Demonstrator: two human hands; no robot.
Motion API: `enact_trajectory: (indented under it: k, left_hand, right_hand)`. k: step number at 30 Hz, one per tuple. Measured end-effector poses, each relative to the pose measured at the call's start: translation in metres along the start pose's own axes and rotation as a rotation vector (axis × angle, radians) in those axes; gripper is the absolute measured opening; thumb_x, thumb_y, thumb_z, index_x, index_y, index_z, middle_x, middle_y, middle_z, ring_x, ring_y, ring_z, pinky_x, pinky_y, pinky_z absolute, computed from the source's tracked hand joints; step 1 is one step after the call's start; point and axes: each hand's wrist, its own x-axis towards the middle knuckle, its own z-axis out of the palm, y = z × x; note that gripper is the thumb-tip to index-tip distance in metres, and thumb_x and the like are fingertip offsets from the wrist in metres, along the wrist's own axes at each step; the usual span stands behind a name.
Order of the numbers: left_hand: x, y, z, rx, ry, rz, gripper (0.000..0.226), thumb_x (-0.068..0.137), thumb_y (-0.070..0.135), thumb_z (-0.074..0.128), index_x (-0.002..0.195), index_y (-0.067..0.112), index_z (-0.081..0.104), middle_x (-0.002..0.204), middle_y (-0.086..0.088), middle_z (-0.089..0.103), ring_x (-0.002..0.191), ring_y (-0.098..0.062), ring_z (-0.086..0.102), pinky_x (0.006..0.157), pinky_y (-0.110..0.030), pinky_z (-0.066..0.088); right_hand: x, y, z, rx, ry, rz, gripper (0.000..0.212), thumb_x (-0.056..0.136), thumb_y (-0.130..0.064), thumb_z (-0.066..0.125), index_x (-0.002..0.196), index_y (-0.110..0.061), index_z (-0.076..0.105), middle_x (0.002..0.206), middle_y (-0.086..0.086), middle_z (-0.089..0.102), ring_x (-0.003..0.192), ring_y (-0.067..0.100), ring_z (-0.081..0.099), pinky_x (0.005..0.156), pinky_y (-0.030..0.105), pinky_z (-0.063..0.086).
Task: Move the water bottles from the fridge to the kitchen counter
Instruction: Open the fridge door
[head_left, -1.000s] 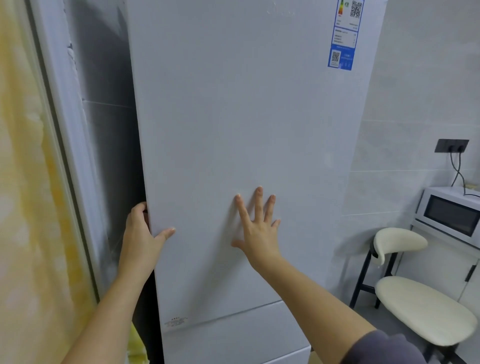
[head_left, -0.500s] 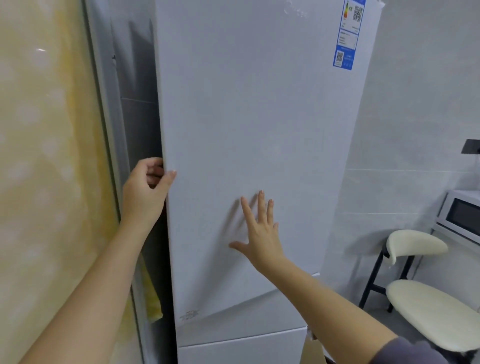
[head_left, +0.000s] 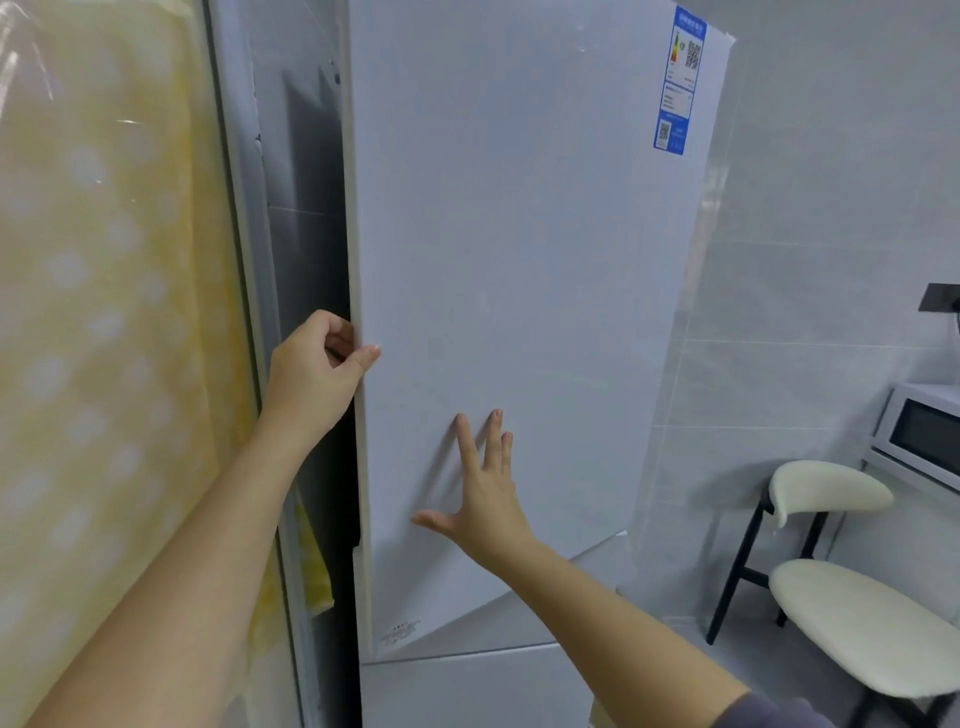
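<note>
The task has barely begun: the fridge door (head_left: 519, 260) stands just ajar at its left edge, its bottom swung a little out over the lower compartment (head_left: 467, 686), and no water bottles show, so I judge them inside behind it, all yet to reach a counter that is out of view. The left hand (head_left: 311, 379) grips the door's left edge, fingers curled behind and thumb on the front; the right hand (head_left: 485, 499) rests flat on the plain white panel, fingers straight and spread, below a blue label (head_left: 678, 83) at its top right

Smooth matt fridge door (head_left: 519, 260), glossy wall tiles (head_left: 810, 312), padded stool (head_left: 862, 623)
</note>
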Motion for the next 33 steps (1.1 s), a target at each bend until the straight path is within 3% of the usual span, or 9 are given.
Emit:
enact_trajectory:
  k: [2, 6, 8, 15, 18, 22, 25, 29, 33]
  left_hand:
    - [-0.005, 0.006, -0.003, 0.007, -0.007, 0.012, 0.019, 0.089, 0.028, 0.068, 0.098, 0.018, 0.055, 0.089, 0.004, 0.062, 0.083, -0.016, 0.061, 0.067, -0.023, 0.049]
    - [-0.013, 0.016, -0.01, -0.059, -0.099, -0.009, 0.022, 0.087, 0.028, 0.07, 0.094, 0.013, 0.055, 0.089, -0.001, 0.064, 0.082, -0.02, 0.064, 0.075, -0.041, 0.058]
    - [-0.019, 0.023, -0.01, -0.082, -0.117, 0.001, 0.024, 0.086, 0.027, 0.071, 0.093, 0.011, 0.055, 0.088, -0.002, 0.064, 0.081, -0.022, 0.065, 0.075, -0.042, 0.058]
    - [-0.049, 0.054, -0.009, -0.129, -0.142, 0.065, 0.023, 0.084, 0.03, 0.073, 0.088, 0.016, 0.055, 0.086, 0.001, 0.064, 0.081, -0.017, 0.064, 0.074, -0.037, 0.058]
    - [-0.06, 0.05, -0.009, -0.182, -0.175, 0.097, 0.018, 0.086, 0.032, 0.071, 0.093, 0.02, 0.059, 0.088, 0.005, 0.064, 0.083, -0.012, 0.064, 0.076, -0.037, 0.058]
    - [-0.065, 0.034, -0.003, -0.277, -0.13, -0.055, 0.022, 0.088, 0.031, 0.068, 0.106, 0.022, 0.058, 0.103, 0.004, 0.063, 0.094, -0.015, 0.063, 0.078, -0.025, 0.052]
    - [-0.065, 0.032, 0.004, -0.368, -0.307, -0.118, 0.028, 0.092, 0.021, 0.064, 0.119, 0.019, 0.06, 0.113, 0.002, 0.064, 0.101, -0.017, 0.064, 0.077, -0.025, 0.057]
    - [-0.07, 0.043, 0.009, -0.45, -0.38, -0.11, 0.016, 0.091, 0.016, 0.065, 0.103, 0.026, 0.067, 0.1, 0.006, 0.07, 0.088, -0.014, 0.069, 0.07, -0.025, 0.059]
    - [-0.076, 0.053, 0.017, -0.432, -0.417, -0.111, 0.023, 0.084, 0.017, 0.073, 0.106, 0.019, 0.067, 0.098, 0.0, 0.071, 0.085, -0.018, 0.07, 0.067, -0.03, 0.059]
  right_hand:
    - [-0.01, -0.003, -0.003, 0.016, -0.013, 0.004, 0.125, 0.077, -0.058, 0.074, 0.152, -0.037, -0.024, 0.153, -0.003, -0.045, 0.146, 0.029, -0.031, 0.119, 0.063, 0.012]
    - [-0.033, -0.017, 0.002, 0.054, -0.035, 0.027, 0.129, 0.076, -0.066, 0.069, 0.15, -0.03, -0.03, 0.152, -0.004, -0.046, 0.146, 0.025, -0.032, 0.119, 0.063, 0.009]
    - [-0.043, -0.025, 0.006, 0.116, -0.013, 0.055, 0.131, 0.076, -0.068, 0.068, 0.15, -0.026, -0.032, 0.151, -0.005, -0.047, 0.146, 0.023, -0.032, 0.12, 0.062, 0.009]
    - [-0.073, -0.046, 0.0, 0.217, 0.131, 0.179, 0.12, 0.086, -0.054, 0.066, 0.151, -0.017, -0.028, 0.159, 0.001, -0.034, 0.151, 0.025, -0.019, 0.12, 0.042, 0.02]
    - [-0.086, -0.043, -0.009, 0.202, 0.125, 0.16, 0.117, 0.088, -0.05, 0.065, 0.152, -0.016, -0.027, 0.16, 0.002, -0.031, 0.152, 0.026, -0.014, 0.117, 0.035, 0.024]
    - [-0.1, -0.035, -0.018, 0.153, 0.126, 0.154, 0.116, 0.087, -0.053, 0.063, 0.152, -0.017, -0.026, 0.162, 0.0, -0.028, 0.153, 0.023, -0.008, 0.114, 0.036, 0.036]
    - [-0.11, -0.028, -0.027, 0.114, 0.117, 0.148, 0.116, 0.086, -0.055, 0.063, 0.152, -0.017, -0.025, 0.162, -0.001, -0.026, 0.153, 0.022, -0.005, 0.11, 0.036, 0.041]
    - [-0.128, -0.019, -0.044, 0.13, 0.096, 0.112, 0.115, 0.088, -0.051, 0.064, 0.153, -0.016, -0.024, 0.163, -0.003, -0.025, 0.153, 0.017, -0.004, 0.112, 0.029, 0.033]
    - [-0.146, -0.005, -0.061, 0.143, 0.071, 0.093, 0.112, 0.089, -0.045, 0.065, 0.154, -0.015, -0.021, 0.164, -0.003, -0.023, 0.152, 0.012, -0.006, 0.11, 0.023, 0.026]
